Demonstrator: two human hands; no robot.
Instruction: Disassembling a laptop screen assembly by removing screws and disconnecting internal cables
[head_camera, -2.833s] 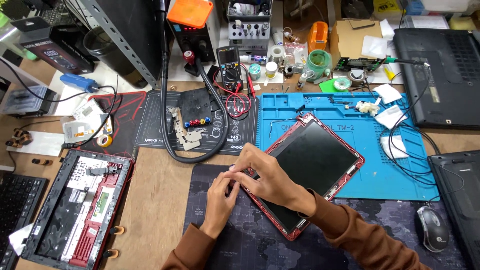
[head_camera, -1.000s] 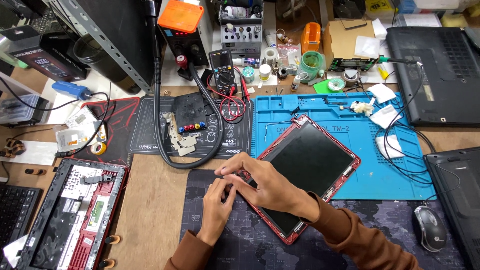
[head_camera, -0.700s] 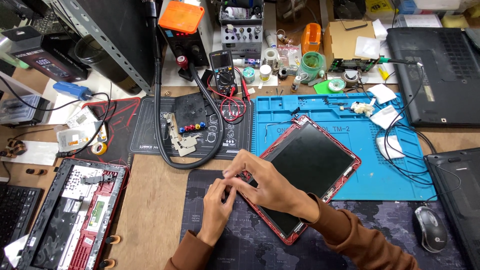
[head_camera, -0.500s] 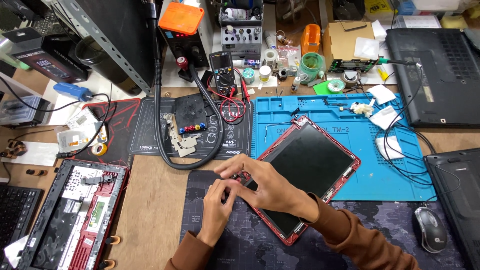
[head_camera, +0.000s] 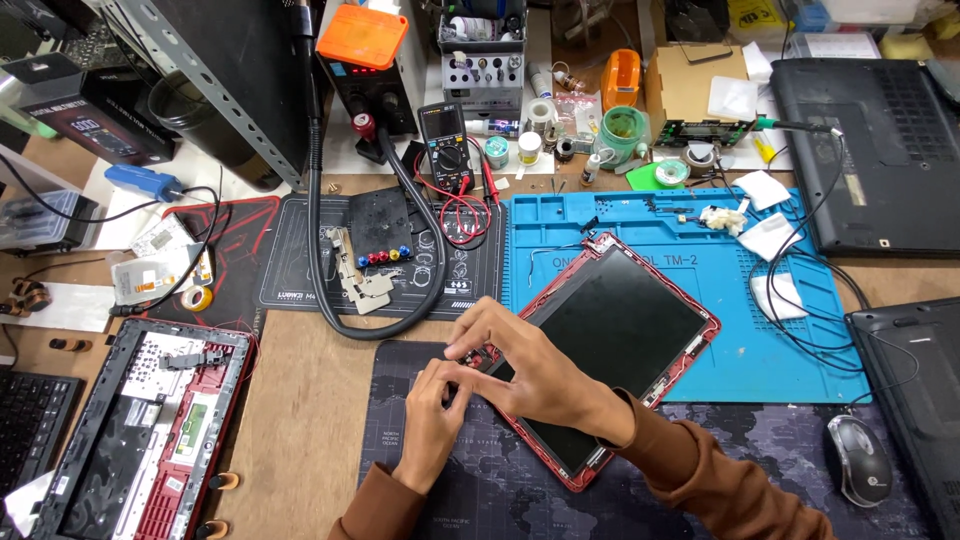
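Brown cardboard box (head_camera: 690, 85) at the table's far edge, behind the blue silicone mat (head_camera: 700, 300). Left hand (head_camera: 432, 415) and right hand (head_camera: 520, 365) pinch the near-left corner of the red-framed laptop screen panel (head_camera: 620, 330). A coiled black hose (head_camera: 340, 310) lies just left.

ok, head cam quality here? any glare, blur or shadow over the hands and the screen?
Head view: even overhead light, no hard shadows. The screen is dark and matte with only faint sheen, no glare. Left hand and right hand are sharp, no motion blur. Slight wide-angle bending at the frame edges; the blue mat reads clearly.
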